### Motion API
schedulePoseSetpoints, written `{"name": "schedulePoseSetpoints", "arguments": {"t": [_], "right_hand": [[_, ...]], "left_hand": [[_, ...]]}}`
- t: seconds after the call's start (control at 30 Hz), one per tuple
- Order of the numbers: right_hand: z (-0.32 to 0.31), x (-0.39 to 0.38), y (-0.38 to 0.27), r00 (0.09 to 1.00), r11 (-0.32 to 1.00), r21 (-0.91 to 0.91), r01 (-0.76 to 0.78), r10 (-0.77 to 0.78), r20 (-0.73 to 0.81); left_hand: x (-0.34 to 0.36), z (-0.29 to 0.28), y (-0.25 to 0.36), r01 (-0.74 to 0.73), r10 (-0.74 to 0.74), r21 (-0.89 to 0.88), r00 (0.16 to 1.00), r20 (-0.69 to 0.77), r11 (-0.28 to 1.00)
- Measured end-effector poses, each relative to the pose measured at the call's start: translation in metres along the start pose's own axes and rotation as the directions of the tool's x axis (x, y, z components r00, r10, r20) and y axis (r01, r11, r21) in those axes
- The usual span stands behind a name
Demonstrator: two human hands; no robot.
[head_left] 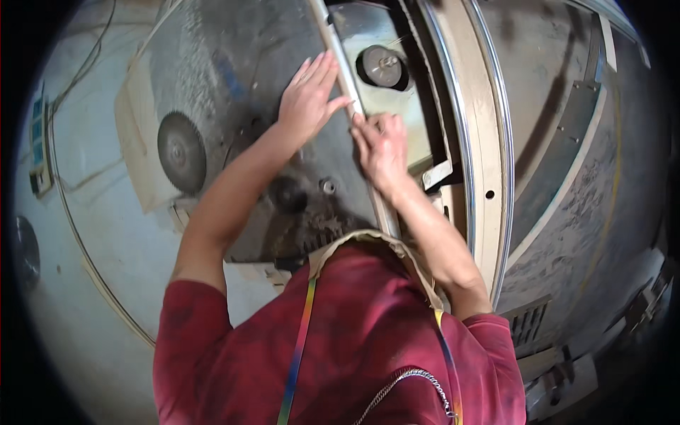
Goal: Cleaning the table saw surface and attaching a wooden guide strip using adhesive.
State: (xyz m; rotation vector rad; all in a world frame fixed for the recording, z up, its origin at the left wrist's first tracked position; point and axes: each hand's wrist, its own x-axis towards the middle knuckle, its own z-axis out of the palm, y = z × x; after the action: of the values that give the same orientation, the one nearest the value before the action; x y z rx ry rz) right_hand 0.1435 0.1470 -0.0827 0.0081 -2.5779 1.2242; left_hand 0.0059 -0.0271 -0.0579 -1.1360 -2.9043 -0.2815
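Observation:
A long, narrow pale strip [346, 74] runs from the far edge toward my waist, along the side of a grey metal machine table [269, 49]. My left hand [309, 98] lies flat on the metal beside the strip, fingers stretched out and thumb reaching across it. Just nearer to me, my right hand [384, 152] is closed, its curled fingers and thumb pressed together at the strip's right side. Whatever is between those fingertips is too small or hidden to make out. Right of the strip, an opened bay holds a round metal spindle flange [382, 66].
A toothed circular saw blade [180, 151] stands at the table's left side. Another dark disc [27, 251] is at the far left. Shiny rails [504, 142] flank a beige beam [489, 163] on the right, with a large panel beyond. A cable [85, 71] hangs at upper left.

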Motion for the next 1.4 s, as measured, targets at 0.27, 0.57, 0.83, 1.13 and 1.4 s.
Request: {"name": "schedulePoseSetpoints", "arguments": {"t": [0.27, 0.57, 0.83, 1.13, 1.4], "right_hand": [[-0.052, -0.006, -0.076, 0.944, 0.978, 0.159, 0.134, -0.174, 0.281], [-0.033, -0.056, -0.141, 0.691, 0.991, 0.123, 0.047, -0.121, 0.712], [-0.048, -0.053, -0.105, 0.767, 0.987, -0.067, 0.15, -0.073, 0.638], [-0.025, -0.052, -0.149, 0.872, 0.991, 0.115, 0.068, -0.115, 0.476], [-0.05, -0.049, -0.129, 0.833, 0.984, 0.037, -0.177, 0.129, 0.537]], "left_hand": [[0.007, -0.018, 0.001, 0.026, -0.033, 0.058, 0.994, 0.108, 0.998], [0.006, -0.019, 0.05, 0.245, -0.278, 0.194, 0.946, 0.167, 0.95], [-0.212, -0.137, 0.119, -0.044, -0.502, -0.737, 0.705, -0.501, 0.674], [-0.344, -0.06, -0.004, 0.651, -0.893, -0.613, 0.296, -0.34, 0.449], [-0.33, -0.033, -0.029, 0.603, -0.898, -0.676, 0.38, -0.222, 0.423]]}}
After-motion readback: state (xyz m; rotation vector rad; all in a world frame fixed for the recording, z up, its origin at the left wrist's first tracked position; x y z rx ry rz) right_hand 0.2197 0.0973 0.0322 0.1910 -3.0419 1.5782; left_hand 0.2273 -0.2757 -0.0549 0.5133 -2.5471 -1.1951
